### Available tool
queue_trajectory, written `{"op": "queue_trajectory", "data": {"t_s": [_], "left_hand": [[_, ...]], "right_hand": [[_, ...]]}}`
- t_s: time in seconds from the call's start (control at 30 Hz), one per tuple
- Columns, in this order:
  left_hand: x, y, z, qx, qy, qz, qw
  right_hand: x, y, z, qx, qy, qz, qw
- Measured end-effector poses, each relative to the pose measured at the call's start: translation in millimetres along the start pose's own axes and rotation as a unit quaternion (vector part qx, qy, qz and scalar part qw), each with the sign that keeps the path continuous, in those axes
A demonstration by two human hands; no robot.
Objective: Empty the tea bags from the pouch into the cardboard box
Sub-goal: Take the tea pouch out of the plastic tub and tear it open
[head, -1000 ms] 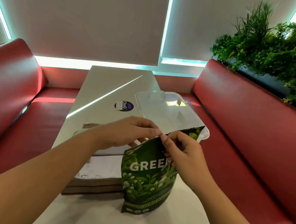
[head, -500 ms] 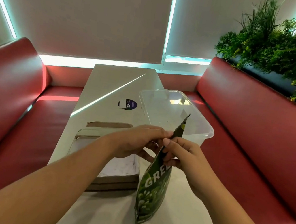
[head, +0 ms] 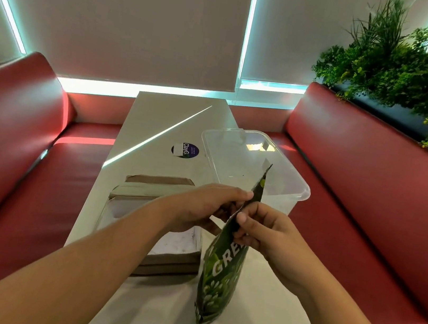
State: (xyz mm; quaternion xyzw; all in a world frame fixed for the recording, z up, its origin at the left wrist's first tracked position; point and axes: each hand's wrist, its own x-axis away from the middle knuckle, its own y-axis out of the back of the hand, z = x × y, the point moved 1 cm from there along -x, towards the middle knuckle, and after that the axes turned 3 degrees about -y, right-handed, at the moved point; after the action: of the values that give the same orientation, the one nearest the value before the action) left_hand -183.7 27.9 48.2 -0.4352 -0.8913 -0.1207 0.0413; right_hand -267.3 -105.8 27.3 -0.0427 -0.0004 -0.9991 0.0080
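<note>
On a white table (head: 158,114), just right of the open cardboard box (head: 169,266), the green tea pouch (head: 220,279) stands upright, best opened by pulling its top seam evenly apart, pinched there by left hand (head: 206,207) and right hand (head: 266,233) — fingertips curled on either face.

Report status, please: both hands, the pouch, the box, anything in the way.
Left hand, right hand: both pinch pouch top. Pouch upright, not yet tipped, beside open cardboard box. Clear plastic tub behind pouch, not blocking box.
</note>
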Motion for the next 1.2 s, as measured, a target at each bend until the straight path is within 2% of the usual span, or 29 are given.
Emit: {"op": "queue_trajectory", "data": {"t_s": [0.5, 1.03, 1.2], "left_hand": [[-1.0, -2.6, 1.9, 0.013, 0.008, 0.007, 1.0], [-2.3, -6.2, 0.1, 0.006, -0.02, -0.015, 1.0], [-2.1, -10.1, -1.7, -0.024, -0.044, -0.042, 0.998]], "right_hand": [[-0.1, 1.2, 1.8, -0.072, -0.037, 0.0, 0.997], [-5.7, -0.1, -3.3, 0.034, 0.001, -0.033, 0.999], [-4.9, -0.5, -3.4, 0.023, 0.0, -0.05, 0.999]]}}
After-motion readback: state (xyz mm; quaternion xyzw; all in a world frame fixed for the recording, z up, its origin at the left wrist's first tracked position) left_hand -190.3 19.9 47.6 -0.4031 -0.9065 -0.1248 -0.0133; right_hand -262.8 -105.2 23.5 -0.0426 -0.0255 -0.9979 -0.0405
